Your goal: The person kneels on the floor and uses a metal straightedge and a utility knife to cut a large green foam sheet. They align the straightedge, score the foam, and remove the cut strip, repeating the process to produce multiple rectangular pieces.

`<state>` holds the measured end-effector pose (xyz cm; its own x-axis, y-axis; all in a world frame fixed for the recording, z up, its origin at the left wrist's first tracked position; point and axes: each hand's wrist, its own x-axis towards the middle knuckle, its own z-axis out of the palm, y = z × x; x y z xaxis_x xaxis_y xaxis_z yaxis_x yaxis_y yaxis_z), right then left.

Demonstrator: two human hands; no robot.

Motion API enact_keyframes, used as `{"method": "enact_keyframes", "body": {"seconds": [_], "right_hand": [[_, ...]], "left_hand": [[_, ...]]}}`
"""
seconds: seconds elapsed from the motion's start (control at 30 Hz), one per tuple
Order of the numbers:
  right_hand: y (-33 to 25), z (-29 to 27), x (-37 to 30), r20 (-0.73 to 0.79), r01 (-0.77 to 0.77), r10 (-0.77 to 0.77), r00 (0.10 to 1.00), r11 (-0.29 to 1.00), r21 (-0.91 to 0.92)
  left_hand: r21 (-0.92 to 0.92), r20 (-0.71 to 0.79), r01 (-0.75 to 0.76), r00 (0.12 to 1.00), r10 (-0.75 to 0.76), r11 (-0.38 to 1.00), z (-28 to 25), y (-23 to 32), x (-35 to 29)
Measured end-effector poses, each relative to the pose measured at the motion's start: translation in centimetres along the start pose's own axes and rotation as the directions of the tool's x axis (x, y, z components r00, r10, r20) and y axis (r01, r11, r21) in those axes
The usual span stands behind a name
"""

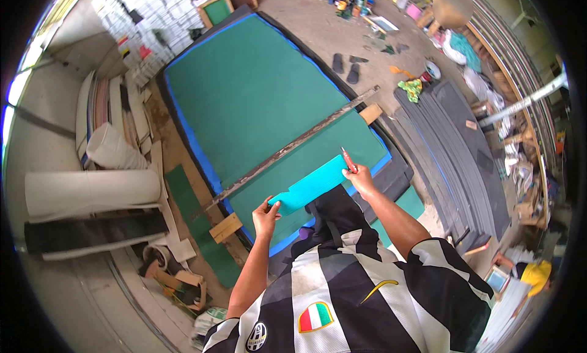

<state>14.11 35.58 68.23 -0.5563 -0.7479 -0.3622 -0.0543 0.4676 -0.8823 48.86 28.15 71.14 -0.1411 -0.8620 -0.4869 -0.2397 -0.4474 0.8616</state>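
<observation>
I hold a bright turquoise strip (315,183) stretched between both hands, above the near end of a large green sheet (251,78). One long edge of the strip has a notch. My left hand (265,218) pinches its left end. At the other end, my right hand (361,180) is closed on the strip and also on a red-handled knife (349,161), whose thin tip points up and away. A long, worn straight bar (293,146) lies across the green sheet, just beyond the strip. Blue material shows along the sheet's borders.
Wooden blocks (225,228) sit near the bar's ends. Stacked dark sheets (449,151) lie to the right, with slippers (353,73) on the floor nearby. White rolls (92,194) and white stacks (147,22) line the left. Another person in yellow (537,276) is at far lower right.
</observation>
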Motion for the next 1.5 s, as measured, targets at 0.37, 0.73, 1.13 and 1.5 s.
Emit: {"method": "enact_keyframes", "body": {"seconds": [0.37, 0.73, 1.13, 1.5], "right_hand": [[1.1, -5.2, 10.3, -0.269, -0.173, 0.201, 0.942, 0.977, 0.123], [-2.3, -12.9, 20.7, -0.512, -0.354, 0.423, 0.748, 0.906, 0.232], [-2.9, -15.2, 24.0, -0.670, -0.414, 0.586, 0.455, 0.806, 0.424], [-2.1, -13.5, 29.4, -0.673, -0.393, 0.739, 0.015, 0.623, 0.676]], "left_hand": [[0.167, 0.292, -0.095, 0.955, 0.042, 0.981, 10.1, 9.0, 17.3], [0.437, 0.557, -0.176, 0.823, -0.111, 0.882, 27.0, 21.3, 33.6], [0.477, 0.749, -0.361, 0.644, -0.156, 0.801, 40.7, 30.4, 40.7], [0.406, 0.904, -0.565, 0.133, -0.407, 0.718, 55.1, 28.9, 52.1]]}}
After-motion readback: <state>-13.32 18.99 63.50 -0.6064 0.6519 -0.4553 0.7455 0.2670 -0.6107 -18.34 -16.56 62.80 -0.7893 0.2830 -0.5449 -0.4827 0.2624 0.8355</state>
